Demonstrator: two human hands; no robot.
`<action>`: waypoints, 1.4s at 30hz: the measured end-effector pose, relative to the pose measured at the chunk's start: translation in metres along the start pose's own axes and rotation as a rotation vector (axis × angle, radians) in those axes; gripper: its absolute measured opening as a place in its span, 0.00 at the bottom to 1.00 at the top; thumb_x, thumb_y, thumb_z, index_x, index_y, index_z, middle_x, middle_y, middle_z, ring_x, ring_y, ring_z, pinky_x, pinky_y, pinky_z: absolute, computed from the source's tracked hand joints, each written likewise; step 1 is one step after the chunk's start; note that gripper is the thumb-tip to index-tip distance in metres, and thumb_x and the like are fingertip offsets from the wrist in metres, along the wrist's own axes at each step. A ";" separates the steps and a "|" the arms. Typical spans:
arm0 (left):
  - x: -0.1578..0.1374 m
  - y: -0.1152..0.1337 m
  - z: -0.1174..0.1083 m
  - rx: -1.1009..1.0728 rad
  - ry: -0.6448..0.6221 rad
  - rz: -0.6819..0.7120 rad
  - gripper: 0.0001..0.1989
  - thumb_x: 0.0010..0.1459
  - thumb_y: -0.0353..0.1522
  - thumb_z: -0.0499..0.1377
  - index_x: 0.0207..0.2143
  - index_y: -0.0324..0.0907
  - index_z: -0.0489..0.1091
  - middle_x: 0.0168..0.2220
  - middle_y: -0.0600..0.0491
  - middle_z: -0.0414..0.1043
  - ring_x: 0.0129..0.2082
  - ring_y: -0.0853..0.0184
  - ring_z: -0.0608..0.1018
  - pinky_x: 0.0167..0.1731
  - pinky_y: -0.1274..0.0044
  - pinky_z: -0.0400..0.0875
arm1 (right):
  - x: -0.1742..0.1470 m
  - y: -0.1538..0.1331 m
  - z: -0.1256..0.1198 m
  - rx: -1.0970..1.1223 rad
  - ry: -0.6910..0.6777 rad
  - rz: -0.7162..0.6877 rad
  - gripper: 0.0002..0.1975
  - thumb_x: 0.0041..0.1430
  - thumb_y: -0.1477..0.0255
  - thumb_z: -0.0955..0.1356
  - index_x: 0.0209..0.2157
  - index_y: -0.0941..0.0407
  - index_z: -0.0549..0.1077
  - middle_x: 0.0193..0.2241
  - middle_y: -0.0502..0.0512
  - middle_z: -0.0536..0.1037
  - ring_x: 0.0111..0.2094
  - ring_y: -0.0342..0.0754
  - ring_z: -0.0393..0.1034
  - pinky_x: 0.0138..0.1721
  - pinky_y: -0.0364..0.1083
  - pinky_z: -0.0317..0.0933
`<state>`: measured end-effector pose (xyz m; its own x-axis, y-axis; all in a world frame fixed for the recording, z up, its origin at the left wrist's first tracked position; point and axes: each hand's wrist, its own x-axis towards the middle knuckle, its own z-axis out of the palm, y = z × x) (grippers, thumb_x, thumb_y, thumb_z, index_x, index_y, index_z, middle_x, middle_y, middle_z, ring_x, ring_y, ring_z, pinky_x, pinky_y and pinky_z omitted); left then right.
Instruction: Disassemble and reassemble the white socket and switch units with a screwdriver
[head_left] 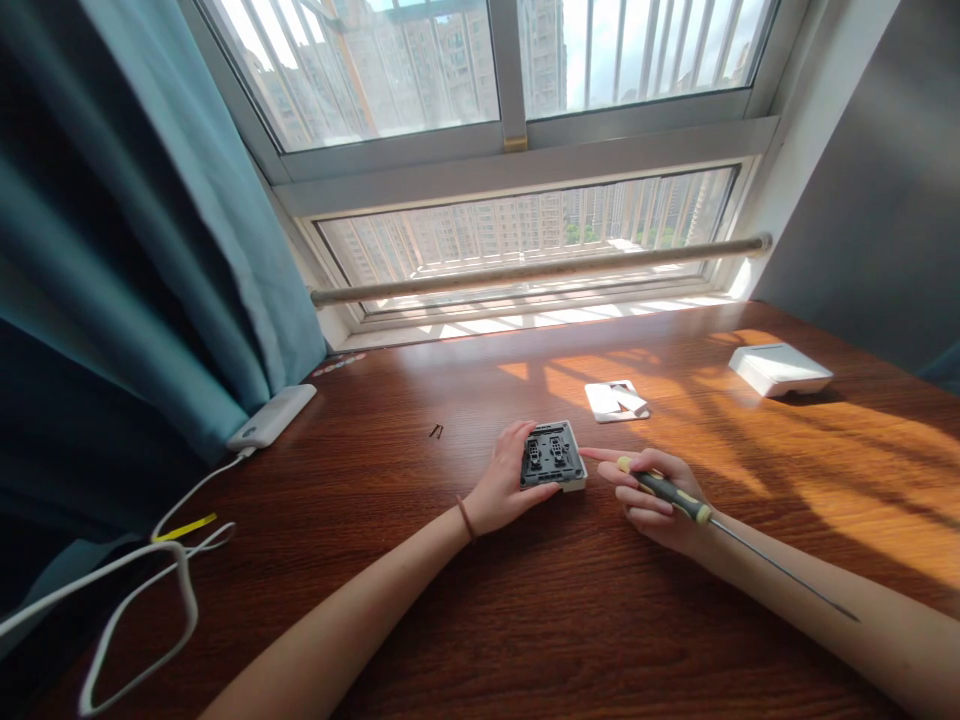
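A wall switch (pixel 553 456) with its dark inner face up and a white base beneath sits on the wooden table. My left hand (pixel 504 482) grips its left side, fingers at the far edge and thumb along the near edge. In my right hand (pixel 660 500) lies a screwdriver (pixel 671 492) with a dark and yellow handle, its shaft pointing back over my forearm. The index finger of that hand reaches to the switch's right edge. Two small screws (pixel 436 431) rest to the left. Beyond the switch is a white cover plate (pixel 616 401) with loose white pieces on it.
A white box (pixel 780 369) stands at the right of the table. On the left are a white power strip or adapter (pixel 271 416), its white cable (pixel 187 580) and a yellow strip (pixel 186 527). A blue curtain (pixel 217 250) hangs beside the window.
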<state>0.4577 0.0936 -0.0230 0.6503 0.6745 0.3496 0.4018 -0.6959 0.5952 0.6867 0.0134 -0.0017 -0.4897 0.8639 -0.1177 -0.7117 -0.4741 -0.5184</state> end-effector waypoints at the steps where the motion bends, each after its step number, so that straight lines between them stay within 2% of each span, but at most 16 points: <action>1: 0.000 0.000 0.000 -0.004 0.003 0.003 0.38 0.51 0.41 0.61 0.59 0.42 0.46 0.59 0.41 0.49 0.59 0.55 0.54 0.59 0.63 0.50 | 0.000 -0.002 -0.001 0.023 -0.016 0.013 0.17 0.52 0.77 0.58 0.43 0.62 0.66 0.20 0.44 0.59 0.11 0.33 0.40 0.09 0.34 0.39; 7: -0.002 0.000 0.000 -0.029 0.020 0.000 0.35 0.51 0.40 0.61 0.57 0.42 0.49 0.57 0.42 0.51 0.58 0.56 0.56 0.58 0.63 0.51 | -0.002 -0.008 0.002 0.008 -0.112 0.135 0.17 0.53 0.77 0.56 0.44 0.63 0.64 0.20 0.44 0.59 0.10 0.33 0.40 0.07 0.34 0.39; 11: -0.001 -0.003 -0.001 -0.049 0.045 -0.002 0.34 0.51 0.40 0.61 0.56 0.42 0.50 0.56 0.41 0.53 0.58 0.55 0.58 0.58 0.61 0.52 | -0.004 -0.006 0.001 -0.003 -0.149 0.144 0.22 0.53 0.77 0.57 0.51 0.62 0.61 0.22 0.44 0.61 0.11 0.33 0.42 0.08 0.34 0.40; 14: -0.001 -0.002 -0.001 -0.001 0.065 0.009 0.31 0.54 0.40 0.58 0.57 0.43 0.51 0.57 0.41 0.53 0.58 0.55 0.58 0.58 0.60 0.52 | -0.004 -0.004 0.000 -0.013 -0.186 0.128 0.27 0.53 0.77 0.58 0.56 0.58 0.56 0.23 0.44 0.61 0.11 0.33 0.44 0.08 0.34 0.39; 20: -0.005 0.001 0.004 0.261 0.110 0.091 0.25 0.61 0.35 0.50 0.59 0.42 0.51 0.61 0.41 0.51 0.61 0.54 0.54 0.58 0.57 0.54 | -0.006 -0.001 0.006 -0.146 -0.249 0.186 0.33 0.54 0.77 0.60 0.60 0.45 0.48 0.23 0.44 0.61 0.11 0.33 0.48 0.09 0.34 0.41; 26: -0.009 -0.001 0.004 0.193 0.221 0.126 0.23 0.63 0.31 0.46 0.60 0.40 0.50 0.60 0.41 0.53 0.61 0.59 0.58 0.58 0.63 0.58 | -0.004 0.003 0.009 -0.205 -0.247 0.168 0.35 0.53 0.78 0.60 0.61 0.44 0.48 0.22 0.44 0.62 0.11 0.33 0.48 0.08 0.34 0.41; 32: -0.006 -0.009 -0.005 0.070 0.402 0.096 0.20 0.63 0.30 0.45 0.57 0.41 0.57 0.54 0.45 0.66 0.53 0.64 0.70 0.53 0.70 0.66 | -0.004 0.001 0.004 -0.229 -0.191 0.160 0.32 0.53 0.78 0.60 0.60 0.47 0.52 0.23 0.44 0.62 0.11 0.34 0.49 0.08 0.35 0.42; 37: -0.003 -0.022 -0.021 0.173 0.578 0.046 0.16 0.63 0.31 0.45 0.51 0.40 0.64 0.46 0.46 0.73 0.45 0.65 0.76 0.44 0.74 0.71 | -0.004 0.002 0.001 -0.240 -0.161 0.123 0.31 0.52 0.79 0.60 0.59 0.50 0.55 0.23 0.44 0.62 0.11 0.33 0.49 0.08 0.35 0.42; 39: -0.004 -0.028 -0.028 0.264 0.581 0.033 0.16 0.63 0.31 0.46 0.51 0.40 0.63 0.44 0.47 0.74 0.41 0.65 0.77 0.40 0.75 0.72 | -0.004 0.003 0.002 -0.249 -0.162 0.118 0.31 0.51 0.79 0.60 0.58 0.50 0.55 0.23 0.44 0.62 0.10 0.33 0.49 0.08 0.36 0.42; 42: -0.005 -0.035 -0.038 0.462 0.523 0.021 0.16 0.63 0.32 0.47 0.52 0.41 0.63 0.45 0.48 0.74 0.39 0.65 0.78 0.38 0.76 0.72 | -0.003 0.002 0.002 -0.267 -0.149 0.113 0.31 0.51 0.78 0.61 0.58 0.52 0.56 0.23 0.44 0.63 0.10 0.33 0.49 0.08 0.36 0.41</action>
<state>0.4162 0.1241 -0.0184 0.3116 0.6093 0.7292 0.7011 -0.6654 0.2564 0.6854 0.0093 -0.0006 -0.6403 0.7647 -0.0723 -0.5010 -0.4871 -0.7153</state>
